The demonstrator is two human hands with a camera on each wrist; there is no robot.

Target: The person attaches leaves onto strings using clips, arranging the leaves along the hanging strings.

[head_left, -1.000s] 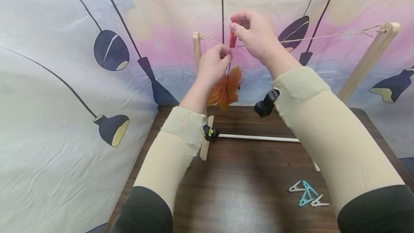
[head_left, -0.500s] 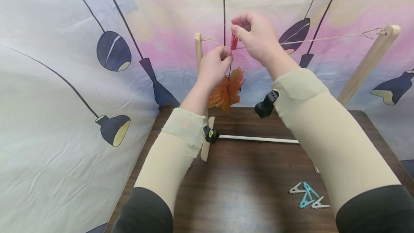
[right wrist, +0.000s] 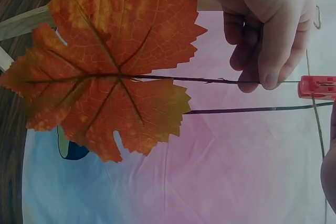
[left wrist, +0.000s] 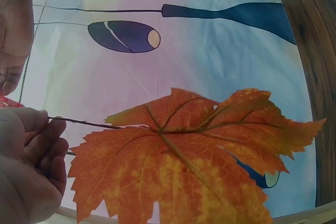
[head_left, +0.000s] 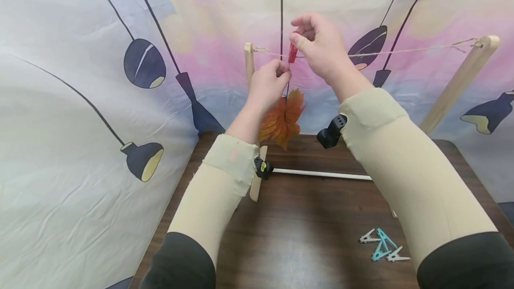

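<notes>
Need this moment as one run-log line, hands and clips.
left grip: pinches leaf stem; right grip: at red clip, hold unclear; red clip: at string; leaf: below string; table: four other clips

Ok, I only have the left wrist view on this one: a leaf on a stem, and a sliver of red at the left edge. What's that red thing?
Observer: A red clip; the right wrist view shows more of it, with the stem running up to it.
Reviewer: And what is the string tied to?
Observer: In the head view, the twine runs between the tops of two wooden posts.
Reviewer: Any more clips around?
Observer: Yes, four on the table, near its front right: two teal clips and two pale clips.
</notes>
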